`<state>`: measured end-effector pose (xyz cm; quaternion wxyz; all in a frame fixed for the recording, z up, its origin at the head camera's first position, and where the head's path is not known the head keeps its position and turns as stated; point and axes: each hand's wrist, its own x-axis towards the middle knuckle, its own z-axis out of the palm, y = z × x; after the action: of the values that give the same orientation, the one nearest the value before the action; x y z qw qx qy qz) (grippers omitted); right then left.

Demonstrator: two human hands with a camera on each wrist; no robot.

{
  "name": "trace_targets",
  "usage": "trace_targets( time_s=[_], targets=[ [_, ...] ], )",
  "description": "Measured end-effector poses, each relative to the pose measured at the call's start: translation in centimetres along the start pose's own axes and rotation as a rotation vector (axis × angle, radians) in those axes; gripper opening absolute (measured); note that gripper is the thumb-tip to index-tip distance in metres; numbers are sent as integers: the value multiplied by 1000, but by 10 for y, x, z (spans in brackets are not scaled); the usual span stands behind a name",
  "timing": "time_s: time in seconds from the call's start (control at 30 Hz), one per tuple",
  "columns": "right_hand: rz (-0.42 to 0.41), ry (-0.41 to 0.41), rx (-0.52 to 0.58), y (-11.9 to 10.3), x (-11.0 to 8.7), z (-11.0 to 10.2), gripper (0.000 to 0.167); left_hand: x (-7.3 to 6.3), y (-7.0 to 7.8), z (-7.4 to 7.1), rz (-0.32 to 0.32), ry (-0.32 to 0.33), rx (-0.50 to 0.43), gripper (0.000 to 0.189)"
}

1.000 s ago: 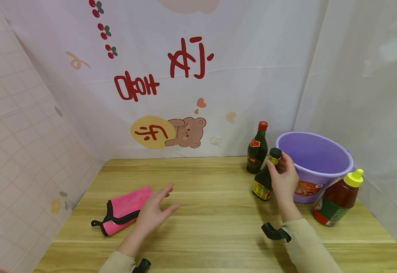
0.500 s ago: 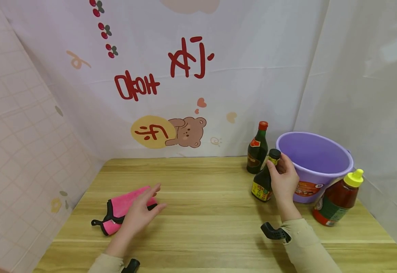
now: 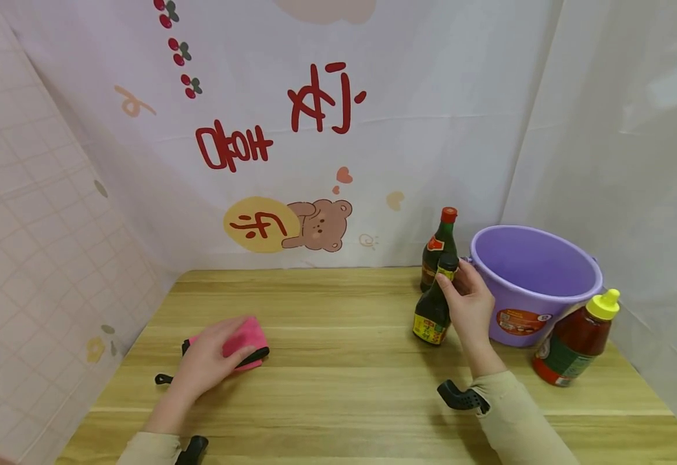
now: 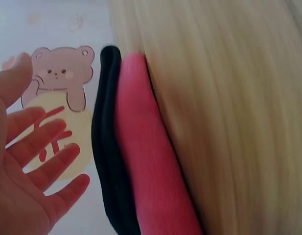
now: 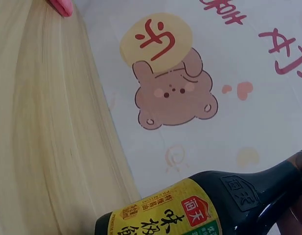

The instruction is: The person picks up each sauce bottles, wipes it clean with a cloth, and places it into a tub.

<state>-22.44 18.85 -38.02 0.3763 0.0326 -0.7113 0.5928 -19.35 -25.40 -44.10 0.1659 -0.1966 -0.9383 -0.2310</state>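
Over the folded pink cloth with black edging (image 3: 251,336) is my left hand (image 3: 207,358), hiding much of it from the head view. In the left wrist view the fingers (image 4: 53,166) are spread and loosely bent, beside the cloth with nothing in them. My right hand (image 3: 473,313) pinches a dark soy sauce bottle (image 3: 431,310) around its neck, just below the black cap. The bottle tilts slightly, its yellow label showing large in the right wrist view. It overlaps a red-capped green bottle (image 3: 442,236) standing behind.
A purple bucket (image 3: 519,294) stands right of the soy sauce bottle. In front of it, at the right, is a red sauce bottle with a yellow nozzle cap (image 3: 577,339). The wooden table (image 3: 338,387) meets a printed white backdrop (image 3: 431,155).
My left hand has moved left and come over the cloth. My right hand has carried the soy sauce bottle a little to the left, away from the bucket.
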Motion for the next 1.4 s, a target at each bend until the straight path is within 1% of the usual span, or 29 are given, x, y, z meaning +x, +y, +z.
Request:
trace_targets(
  time_s=[0.1, 0.17, 0.23, 0.47, 0.6, 0.73, 0.93, 1.17, 1.23, 1.4],
  targets=[
    [6, -42, -8, -5, -1, 7, 41, -1, -5, -4, 54, -10, 34, 60],
    [6, -66, -5, -8, -3, 13, 41, -2, -7, -6, 79, -21, 60, 61],
    [10, -85, 1, -10, -4, 18, 41, -2, -8, -8, 90, -35, 79, 60],
    [41, -152, 47, -13, -11, 37, 41, -4, -12, -9, 75, -58, 117, 58],
    [35, -211, 84, -13, -14, 44, 41, -4, -15, -8, 67, -82, 120, 60],
    [28, -274, 101, -15, -16, 51, 41, -3, -16, -7, 54, -110, 102, 63],
    [37, -348, 92, -18, -17, 61, 40, -3, -18, -4, 79, -128, 93, 62],
    [97, -385, 121, 13, -20, 75, 42, -2, -20, -1, 108, -178, 114, 60],
    [107, -396, 134, 17, -22, 77, 43, -1, -20, 0, 119, -180, 118, 60],
    [97, -416, 160, 22, -25, 81, 46, 0, -20, 2, 143, -186, 130, 59]
  ],
)
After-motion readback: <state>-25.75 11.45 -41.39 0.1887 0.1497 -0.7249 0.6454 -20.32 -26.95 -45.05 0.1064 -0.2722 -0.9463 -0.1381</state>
